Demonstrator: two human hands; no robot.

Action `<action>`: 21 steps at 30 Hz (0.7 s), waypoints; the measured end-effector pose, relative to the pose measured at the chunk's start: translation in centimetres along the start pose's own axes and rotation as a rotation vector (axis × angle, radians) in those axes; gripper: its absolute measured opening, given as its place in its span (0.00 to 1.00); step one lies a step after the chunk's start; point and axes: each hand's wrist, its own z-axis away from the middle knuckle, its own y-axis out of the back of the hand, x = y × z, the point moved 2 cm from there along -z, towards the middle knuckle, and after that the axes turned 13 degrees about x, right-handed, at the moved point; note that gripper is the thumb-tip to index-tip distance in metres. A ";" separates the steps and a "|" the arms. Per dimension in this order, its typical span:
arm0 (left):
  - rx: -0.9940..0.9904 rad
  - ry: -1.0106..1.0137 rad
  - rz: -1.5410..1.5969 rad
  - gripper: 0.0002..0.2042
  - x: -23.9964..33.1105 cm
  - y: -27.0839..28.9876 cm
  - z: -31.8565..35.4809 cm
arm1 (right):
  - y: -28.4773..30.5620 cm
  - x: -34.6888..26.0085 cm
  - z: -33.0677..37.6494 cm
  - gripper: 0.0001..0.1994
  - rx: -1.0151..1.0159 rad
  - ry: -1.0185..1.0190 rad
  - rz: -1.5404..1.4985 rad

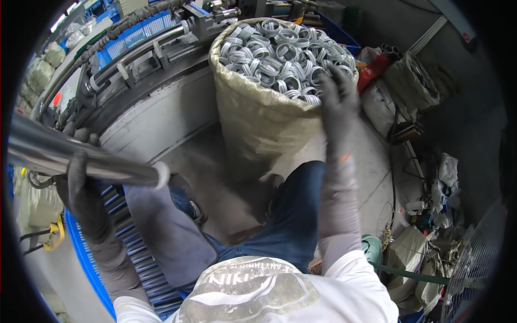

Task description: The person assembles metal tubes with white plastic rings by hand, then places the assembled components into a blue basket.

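A long, shiny, silver metal tube (105,164) lies across the left of the frame, its near end pointing to the centre, with a whitish ring (161,175) around this end. The left hand (79,188), in a dark grey glove, has its fingers closed around the tube. The right hand (340,110), gloved also and blurred, is at the right rim of a tall beige woven sack (258,121) in the upper centre; its fingers are loosely apart and slightly bent, and I cannot tell if they touch anything. Many grey round rings (280,51) fill this sack to the top. At the lower left, dark metallic tubes (137,250) lie side by side in a blue plastic basket (81,255).
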 end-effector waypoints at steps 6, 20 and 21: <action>-0.474 -0.229 -0.711 0.22 -2.2 -2.7 4.8 | 3.3 8.9 -11.7 0.21 -0.222 0.186 0.909; -0.678 -0.373 -1.005 0.31 -7.0 -2.1 9.2 | 0.1 -1.3 -0.7 0.10 -0.430 -0.302 -0.332; -0.669 -0.364 -1.013 0.31 -7.0 -2.0 9.1 | 0.2 -1.7 0.8 0.09 -0.460 -0.511 -0.447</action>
